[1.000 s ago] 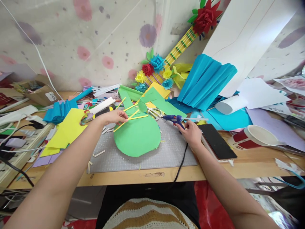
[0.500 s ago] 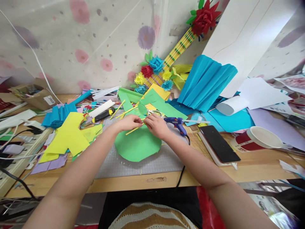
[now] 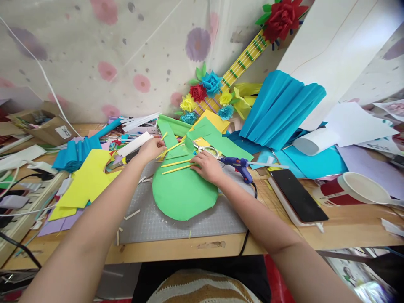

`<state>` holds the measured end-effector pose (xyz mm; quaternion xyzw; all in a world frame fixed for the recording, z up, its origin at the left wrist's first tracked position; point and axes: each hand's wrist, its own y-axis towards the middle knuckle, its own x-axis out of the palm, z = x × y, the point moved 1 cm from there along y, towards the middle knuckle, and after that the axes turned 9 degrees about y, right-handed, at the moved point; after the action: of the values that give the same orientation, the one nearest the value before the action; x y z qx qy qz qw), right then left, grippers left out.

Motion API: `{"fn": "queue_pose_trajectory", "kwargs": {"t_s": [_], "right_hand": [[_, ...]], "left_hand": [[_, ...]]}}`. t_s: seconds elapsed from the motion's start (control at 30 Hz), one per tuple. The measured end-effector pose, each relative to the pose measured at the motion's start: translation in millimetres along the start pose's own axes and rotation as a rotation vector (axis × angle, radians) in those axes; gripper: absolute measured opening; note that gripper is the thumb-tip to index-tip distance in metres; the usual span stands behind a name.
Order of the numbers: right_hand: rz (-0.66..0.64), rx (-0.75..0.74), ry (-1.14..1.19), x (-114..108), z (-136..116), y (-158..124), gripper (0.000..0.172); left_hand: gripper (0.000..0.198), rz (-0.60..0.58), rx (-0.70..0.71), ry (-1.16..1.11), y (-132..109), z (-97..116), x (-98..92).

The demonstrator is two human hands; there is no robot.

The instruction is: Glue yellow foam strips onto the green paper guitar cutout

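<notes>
A rounded green paper shape (image 3: 185,195) with a narrow neck lies on the grey cutting mat (image 3: 145,229). Two thin yellow strips (image 3: 175,170) lie roughly side by side across its upper part. At their right ends are the bent fingers of my right hand (image 3: 207,167), closed and pressing there. My left hand (image 3: 152,150) is farther up and left, its fingertips pinched on another yellow strip (image 3: 164,136), whose top end pokes out above them. One more long yellow strip (image 3: 173,147) slants across the green neck. Scissors (image 3: 210,150) lie just beyond my right hand.
Right of my right hand sits a blue glue gun (image 3: 238,165), its cord running off the table edge. Beyond it are a phone (image 3: 298,195) and a paper cup (image 3: 353,189). Yellow paper (image 3: 86,176) lies left. A flower-covered paper guitar (image 3: 241,63) leans at the back.
My left hand has left the green shape and moved up-left onto a loose yellow strip. My right hand stays near the strips' ends; two strips now lie uncovered across the shape.
</notes>
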<state>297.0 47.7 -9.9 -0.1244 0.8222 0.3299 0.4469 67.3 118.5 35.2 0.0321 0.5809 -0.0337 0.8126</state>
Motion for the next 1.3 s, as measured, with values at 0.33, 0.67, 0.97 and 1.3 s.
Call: {"fn": "queue_pose_trajectory", "kwargs": {"t_s": [0.33,0.67,0.97,1.3], "right_hand": [[0.252,0.401,0.167,11.6,20.4,-3.6,0.034],[0.239,0.425,0.174,13.3,21.5,-2.0,0.030],[0.242,0.427,0.185,12.0,19.7,-2.2,0.027],[0.226,0.363,0.176,11.8,21.2,-2.9,0.014]], "left_hand": [[0.024,0.080,-0.031,-0.137,-21.4,-16.9,-10.8],[0.019,0.053,-0.068,-0.079,-19.9,-25.1,-6.7],[0.023,0.024,-0.106,0.050,-19.4,-21.7,-10.9],[0.022,-0.086,-0.018,0.168,-4.8,-13.2,-0.8]]}}
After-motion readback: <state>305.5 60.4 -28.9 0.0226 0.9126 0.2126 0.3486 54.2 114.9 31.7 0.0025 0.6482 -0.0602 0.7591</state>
